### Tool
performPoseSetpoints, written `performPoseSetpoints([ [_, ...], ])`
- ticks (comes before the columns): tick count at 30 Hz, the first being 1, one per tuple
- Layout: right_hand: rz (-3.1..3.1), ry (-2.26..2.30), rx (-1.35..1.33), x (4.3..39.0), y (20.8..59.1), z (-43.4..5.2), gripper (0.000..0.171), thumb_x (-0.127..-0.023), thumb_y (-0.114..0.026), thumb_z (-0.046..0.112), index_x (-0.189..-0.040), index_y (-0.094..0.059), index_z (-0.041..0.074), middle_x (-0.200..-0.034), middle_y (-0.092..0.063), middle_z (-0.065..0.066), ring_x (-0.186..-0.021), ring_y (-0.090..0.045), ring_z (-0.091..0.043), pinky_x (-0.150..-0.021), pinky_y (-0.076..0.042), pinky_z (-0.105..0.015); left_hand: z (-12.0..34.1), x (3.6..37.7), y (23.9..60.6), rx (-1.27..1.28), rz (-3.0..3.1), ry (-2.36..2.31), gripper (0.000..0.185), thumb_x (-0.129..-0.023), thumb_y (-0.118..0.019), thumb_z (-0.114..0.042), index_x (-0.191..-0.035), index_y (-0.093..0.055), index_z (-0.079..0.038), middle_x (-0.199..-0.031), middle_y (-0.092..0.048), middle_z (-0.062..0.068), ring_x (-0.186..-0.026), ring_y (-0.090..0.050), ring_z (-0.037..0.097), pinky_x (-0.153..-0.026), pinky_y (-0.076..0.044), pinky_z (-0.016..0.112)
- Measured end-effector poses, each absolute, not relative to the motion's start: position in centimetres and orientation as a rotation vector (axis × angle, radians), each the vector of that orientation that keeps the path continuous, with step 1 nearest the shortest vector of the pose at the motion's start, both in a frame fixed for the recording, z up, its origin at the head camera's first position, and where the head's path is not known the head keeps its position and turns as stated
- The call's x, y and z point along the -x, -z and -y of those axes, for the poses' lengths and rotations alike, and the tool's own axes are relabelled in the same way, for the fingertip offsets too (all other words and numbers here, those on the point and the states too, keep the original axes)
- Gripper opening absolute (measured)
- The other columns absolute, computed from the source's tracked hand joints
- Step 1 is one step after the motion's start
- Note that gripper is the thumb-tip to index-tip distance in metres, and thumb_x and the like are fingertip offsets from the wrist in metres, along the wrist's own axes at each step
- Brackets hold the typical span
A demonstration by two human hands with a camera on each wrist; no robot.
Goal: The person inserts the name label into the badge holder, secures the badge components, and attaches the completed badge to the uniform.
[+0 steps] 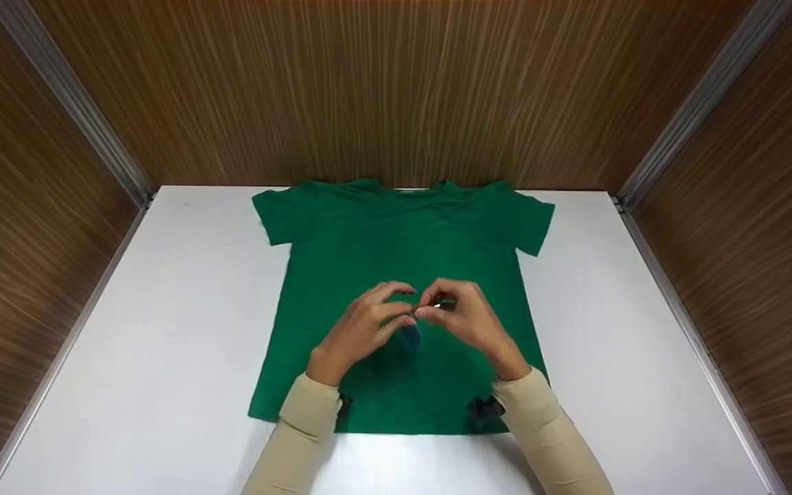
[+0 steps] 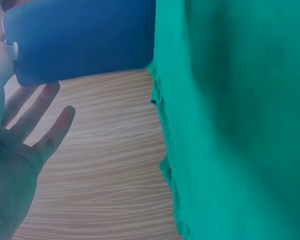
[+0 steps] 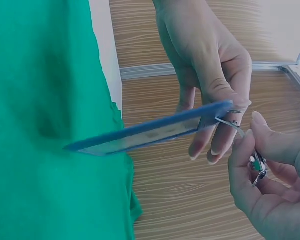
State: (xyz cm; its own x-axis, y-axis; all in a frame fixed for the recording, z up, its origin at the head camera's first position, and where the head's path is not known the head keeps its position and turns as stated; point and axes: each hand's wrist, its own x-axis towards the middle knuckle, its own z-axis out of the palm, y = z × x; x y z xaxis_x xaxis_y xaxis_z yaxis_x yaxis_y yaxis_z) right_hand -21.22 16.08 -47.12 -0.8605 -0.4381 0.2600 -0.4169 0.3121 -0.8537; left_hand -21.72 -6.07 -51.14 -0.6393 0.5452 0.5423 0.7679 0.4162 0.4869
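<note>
A flat blue badge holder (image 3: 155,129) with a pale inner face hangs between the two hands over the green T-shirt (image 1: 396,247). My left hand (image 1: 361,323) pinches its top edge between thumb and fingers, the other fingers spread loosely. From that edge runs a short clear strap (image 3: 231,125) with a metal clip (image 3: 259,167). My right hand (image 1: 466,313) pinches the strap between thumb and forefinger, and the clip lies within its curled fingers. In the left wrist view the badge holder (image 2: 85,40) shows its plain blue side.
The T-shirt lies spread flat on a white table (image 1: 190,309), its neck toward the back. Wood-grain panels (image 1: 396,89) stand at the back and both sides, with metal strips (image 1: 86,117) at the corners. Dark wrist devices (image 1: 485,408) show by both cuffs.
</note>
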Motion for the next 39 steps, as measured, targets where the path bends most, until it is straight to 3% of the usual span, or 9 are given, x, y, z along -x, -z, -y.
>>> performPoseSetpoints([
  [6,-2.508,1.672,0.849,21.00,46.88,-15.92,0.009,-0.092,-0.076,0.009,-0.092,-0.071,0.002,-0.094,-0.070,-0.017,-0.082,-0.070,-0.018,-0.074,-0.061,-0.024,5.96,21.65,50.86,1.154,2.351,1.019,0.026,-0.103,-0.061,-0.029,-0.097,-0.079,-0.012,-0.122,-0.071,0.006,-0.117,-0.064,0.021,-0.103,-0.054,0.038],
  [16,-2.517,1.657,0.874,20.77,46.45,-15.88,0.009,-0.093,-0.075,0.009,-0.094,-0.072,0.001,-0.095,-0.071,-0.017,-0.086,-0.070,-0.018,-0.079,-0.061,-0.023,5.94,21.68,50.70,1.164,2.373,0.975,0.025,-0.105,-0.057,-0.028,-0.107,-0.076,-0.012,-0.110,-0.075,0.001,-0.113,-0.065,0.017,-0.100,-0.053,0.036],
  [24,-2.559,1.607,0.926,20.81,46.36,-16.23,0.011,-0.095,-0.073,0.009,-0.099,-0.074,-0.001,-0.098,-0.073,-0.016,-0.090,-0.072,-0.025,-0.087,-0.063,-0.036,5.92,21.63,50.79,1.134,2.386,0.973,0.019,-0.105,-0.060,-0.025,-0.100,-0.074,-0.013,-0.100,-0.074,0.001,-0.101,-0.066,0.016,-0.092,-0.055,0.036],
  [28,-2.584,1.574,0.938,20.94,46.26,-16.42,0.013,-0.096,-0.072,0.009,-0.104,-0.074,-0.001,-0.104,-0.074,-0.017,-0.095,-0.074,-0.028,-0.087,-0.063,-0.039,5.90,21.57,50.83,1.113,2.400,0.972,0.019,-0.105,-0.060,-0.023,-0.098,-0.073,-0.012,-0.097,-0.073,0.002,-0.095,-0.066,0.016,-0.088,-0.055,0.036],
  [34,-2.616,1.552,0.933,21.04,46.19,-16.52,0.014,-0.098,-0.068,0.005,-0.110,-0.074,0.005,-0.108,-0.074,-0.018,-0.097,-0.074,-0.028,-0.084,-0.061,-0.027,5.92,21.44,50.86,1.095,2.415,0.982,0.021,-0.106,-0.059,-0.025,-0.100,-0.073,-0.010,-0.096,-0.074,0.004,-0.088,-0.066,0.016,-0.084,-0.057,0.034],
  [39,-2.613,1.573,0.977,20.99,46.30,-16.37,0.013,-0.097,-0.068,0.002,-0.108,-0.074,0.004,-0.106,-0.075,-0.017,-0.096,-0.074,-0.028,-0.085,-0.063,-0.036,5.98,21.31,50.91,1.091,2.431,1.010,0.021,-0.105,-0.060,-0.024,-0.104,-0.073,-0.009,-0.097,-0.075,0.006,-0.085,-0.067,0.016,-0.080,-0.058,0.033],
])
